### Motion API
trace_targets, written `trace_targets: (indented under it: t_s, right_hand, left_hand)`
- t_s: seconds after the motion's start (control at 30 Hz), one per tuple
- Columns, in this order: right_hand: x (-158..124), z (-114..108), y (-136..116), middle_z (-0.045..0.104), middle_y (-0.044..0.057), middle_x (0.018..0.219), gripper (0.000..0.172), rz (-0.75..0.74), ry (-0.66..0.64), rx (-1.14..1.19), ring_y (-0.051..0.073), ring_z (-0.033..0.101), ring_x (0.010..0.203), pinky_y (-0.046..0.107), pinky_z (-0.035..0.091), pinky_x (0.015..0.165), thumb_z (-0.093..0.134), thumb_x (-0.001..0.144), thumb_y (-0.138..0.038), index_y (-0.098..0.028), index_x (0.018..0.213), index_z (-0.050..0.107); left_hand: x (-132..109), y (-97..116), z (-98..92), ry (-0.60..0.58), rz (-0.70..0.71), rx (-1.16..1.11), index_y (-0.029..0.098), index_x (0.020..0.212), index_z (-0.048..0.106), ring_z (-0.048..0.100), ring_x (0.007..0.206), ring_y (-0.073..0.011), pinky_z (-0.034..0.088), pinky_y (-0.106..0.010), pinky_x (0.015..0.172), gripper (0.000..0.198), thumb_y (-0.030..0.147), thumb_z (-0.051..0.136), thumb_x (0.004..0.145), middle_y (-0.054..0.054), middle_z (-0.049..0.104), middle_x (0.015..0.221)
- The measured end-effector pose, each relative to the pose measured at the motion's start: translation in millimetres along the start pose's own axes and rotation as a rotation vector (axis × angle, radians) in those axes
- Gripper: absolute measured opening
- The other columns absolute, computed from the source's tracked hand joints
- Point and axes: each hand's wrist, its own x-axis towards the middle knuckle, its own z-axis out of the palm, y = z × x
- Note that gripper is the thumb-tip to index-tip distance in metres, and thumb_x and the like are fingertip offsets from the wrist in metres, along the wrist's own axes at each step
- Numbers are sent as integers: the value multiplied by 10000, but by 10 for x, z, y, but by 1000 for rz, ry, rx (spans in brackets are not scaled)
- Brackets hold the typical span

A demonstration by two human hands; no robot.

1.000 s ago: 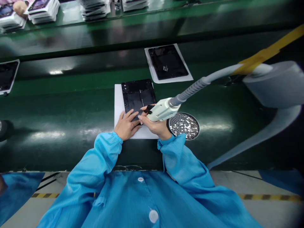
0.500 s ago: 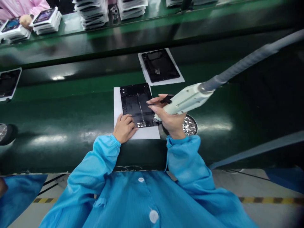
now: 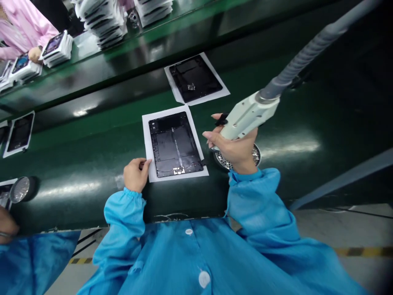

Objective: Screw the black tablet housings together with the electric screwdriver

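On the green bench (image 3: 98, 147), ctr, a black panel (image 3: 166, 147) lies flat on a white sheet (image 3: 147, 139). L hand (image 3: 135, 174) has fingers curled, tips at the sheet's L edge; can't tell if pinching. R hand (image 3: 241, 151) grips a pale tool (image 3: 250, 116) w/ grey hose (image 3: 307, 57), over a round dish (image 3: 259, 155), R of panel. 1 more panel (image 3: 196, 78) lies just beyond.

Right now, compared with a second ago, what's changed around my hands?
Your left hand has let go of the panel and moved left to the edge of the sheet. Your right hand has drawn the tool right, off the panel. The panel's far edge, which overhung the sheet, now lies within it. Your right hand still grips the tool; the dish remains right of the panel.
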Motion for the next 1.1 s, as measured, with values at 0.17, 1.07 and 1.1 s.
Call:
trace_targets:
  t_s: [0.17,1.07,1.1]
  right_hand:
    - [-36,-12,-26,586,-58,555,384,27,3,4,121,541,449,308,519,496,818,645,-352,-217,957,639]
    - [-63,314,213,680,13,643,163,-38,-117,-2,206,664,577,318,549,527,699,698,-312,-210,818,654]
    - [-59,316,209,652,1,592,132,-52,-129,-1,195,638,528,306,527,488,694,703,-313,-217,774,640]
  left_hand:
    - [120,106,-30,-193,-246,180,205,692,642,610,666,-213,360,-268,557,357,558,684,726,-28,643,648]
    - [2412,-595,-666,399,-299,-21,143,963,584,657,938,-281,507,-384,832,270,253,659,728,-108,690,848]
    - [2384,-628,-664,374,-293,26,134,984,601,645,1002,-311,494,-416,877,295,275,669,735,-142,698,913]
